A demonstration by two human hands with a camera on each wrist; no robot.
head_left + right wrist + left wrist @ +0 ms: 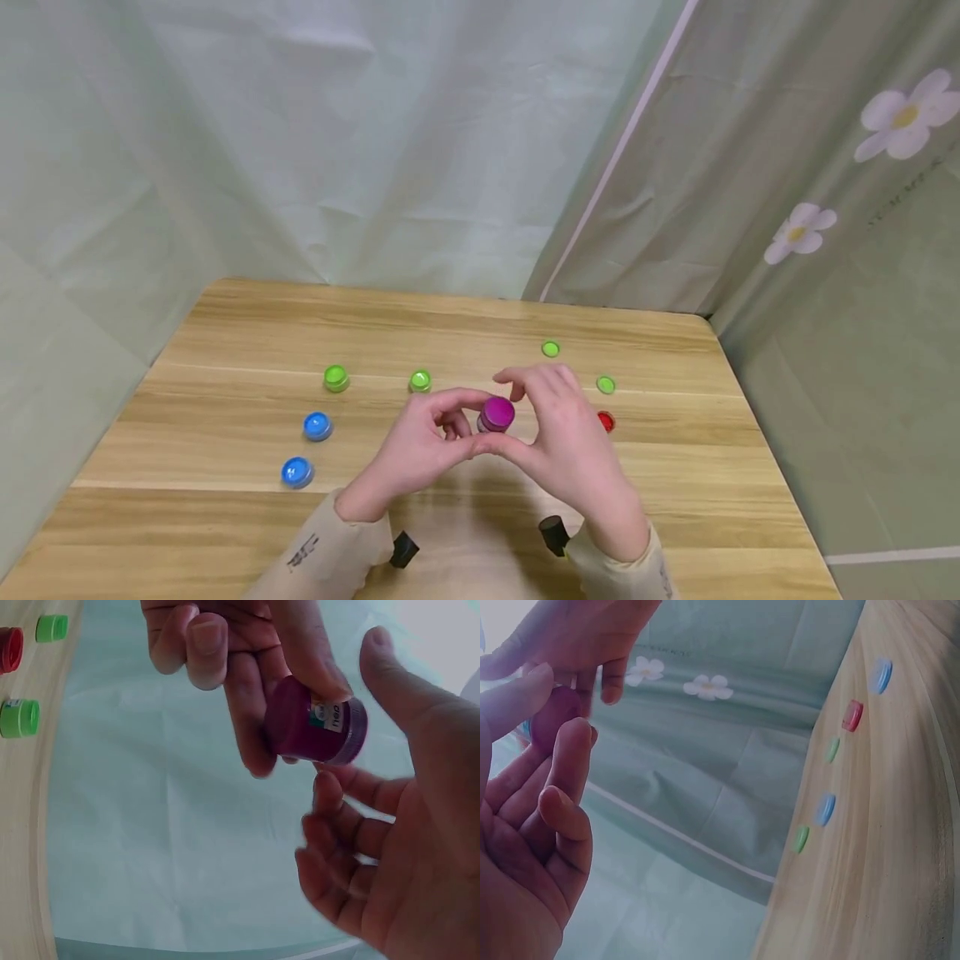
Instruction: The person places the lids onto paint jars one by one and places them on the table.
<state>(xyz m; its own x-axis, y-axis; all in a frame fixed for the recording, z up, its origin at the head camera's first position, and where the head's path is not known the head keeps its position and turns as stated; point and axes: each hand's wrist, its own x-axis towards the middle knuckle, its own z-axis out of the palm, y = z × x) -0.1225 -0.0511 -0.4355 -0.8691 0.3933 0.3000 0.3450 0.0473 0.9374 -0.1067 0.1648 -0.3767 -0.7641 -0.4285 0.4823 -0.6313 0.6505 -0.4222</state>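
Observation:
A small purple jar point(497, 414) is held above the table, pinched between the thumb and fingers of my left hand point(425, 433). In the right wrist view the jar point(300, 724) lies tilted, showing a printed label and a ridged lid. My right hand point(566, 425) is just right of it, thumb and fingers spread around the lid end. Its thumb stands apart from the lid in the right wrist view, and its fingertips come close beneath it. In the left wrist view, the left fingers partly cover the jar point(555, 720).
On the wooden table point(225, 533), green jars point(336, 378) and blue jars point(317, 426) stand at left; a red jar point(10, 649) shows in the right wrist view. Green lids point(551, 348) and a red lid point(606, 421) lie at right, with blue lids point(826, 810) among them. Curtains surround the table.

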